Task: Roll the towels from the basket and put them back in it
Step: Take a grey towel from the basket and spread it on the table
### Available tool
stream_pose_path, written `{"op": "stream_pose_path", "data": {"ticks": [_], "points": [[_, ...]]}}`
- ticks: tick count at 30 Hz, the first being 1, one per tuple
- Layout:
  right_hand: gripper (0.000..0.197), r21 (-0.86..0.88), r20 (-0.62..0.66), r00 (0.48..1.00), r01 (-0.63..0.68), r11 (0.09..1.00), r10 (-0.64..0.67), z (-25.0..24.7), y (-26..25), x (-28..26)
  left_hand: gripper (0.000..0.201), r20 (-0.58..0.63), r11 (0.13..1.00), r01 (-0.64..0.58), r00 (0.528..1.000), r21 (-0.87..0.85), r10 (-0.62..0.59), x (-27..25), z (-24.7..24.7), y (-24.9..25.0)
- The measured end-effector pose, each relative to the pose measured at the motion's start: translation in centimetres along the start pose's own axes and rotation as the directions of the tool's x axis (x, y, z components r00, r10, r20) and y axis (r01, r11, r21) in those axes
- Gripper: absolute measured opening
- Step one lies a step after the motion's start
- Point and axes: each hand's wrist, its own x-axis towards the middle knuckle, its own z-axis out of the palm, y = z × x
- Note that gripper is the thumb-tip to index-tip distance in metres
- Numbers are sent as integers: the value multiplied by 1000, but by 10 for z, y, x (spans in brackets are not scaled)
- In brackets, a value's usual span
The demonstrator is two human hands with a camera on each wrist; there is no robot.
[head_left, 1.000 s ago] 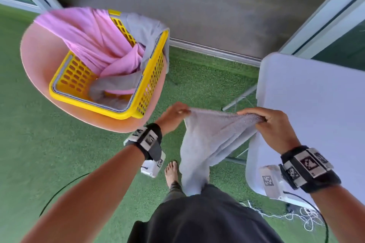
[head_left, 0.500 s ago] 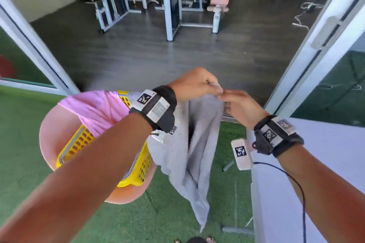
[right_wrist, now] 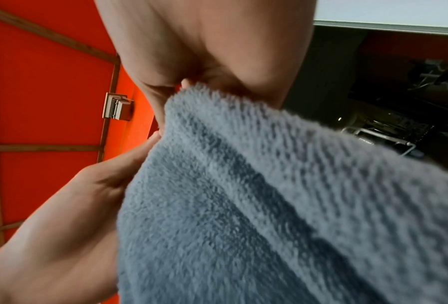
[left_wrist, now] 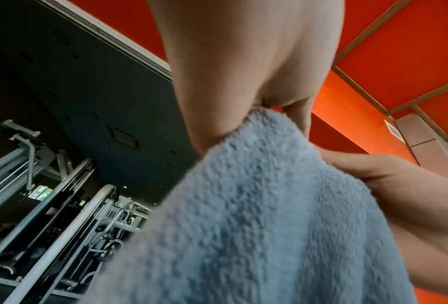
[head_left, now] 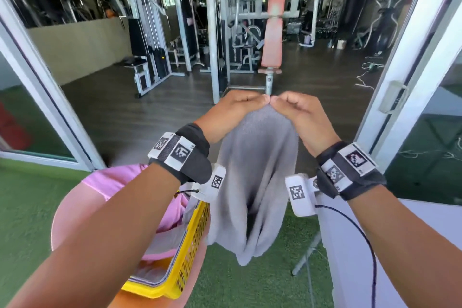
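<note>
Grey weight machines [head_left: 150, 40] on dark wood floor [head_left: 155, 110], salmon-padded bench [head_left: 273, 32], white sliding door frames [head_left: 410, 62], green turf [head_left: 25, 207], pink round chair [head_left: 72, 212], white table [head_left: 425, 222], orange ceiling [left_wrist: 399, 41]

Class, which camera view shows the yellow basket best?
The head view: the yellow basket sits low and left, partly behind the left forearm, with a pink towel inside. Neither wrist view shows the basket; the grey towel fills them.

Grey towel [head_left: 252, 177], pink towel [head_left: 112, 180], yellow lattice basket [head_left: 192, 245], green turf [head_left: 250, 282]
</note>
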Motion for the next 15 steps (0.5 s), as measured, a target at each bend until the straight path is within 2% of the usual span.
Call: {"op": "stream_pose_path", "data": {"ticks": [3, 6, 8, 12, 15], "points": [[41, 27, -64, 998, 27, 999, -26, 7, -6, 2, 31, 43, 998, -2, 999, -64, 5, -5, 1, 0], [45, 61, 20, 999, -40, 997, 39, 14, -2, -1, 33, -32, 993, -15, 999, -113, 12, -8, 0, 3], [45, 76, 70, 994, -88, 993, 83, 16, 2, -8, 33, -38, 998, -25, 999, -58, 23, -9, 1, 1], [47, 71, -17, 998, -56, 996, 57, 14, 0, -15, 31, -27, 1000, 14, 1000, 22, -14, -17, 9, -6], [49, 89, 0, 997, -75, 993, 76, 15, 1, -15, 31, -89, 998, -12, 996, 57, 18, -19, 12, -8]]}}
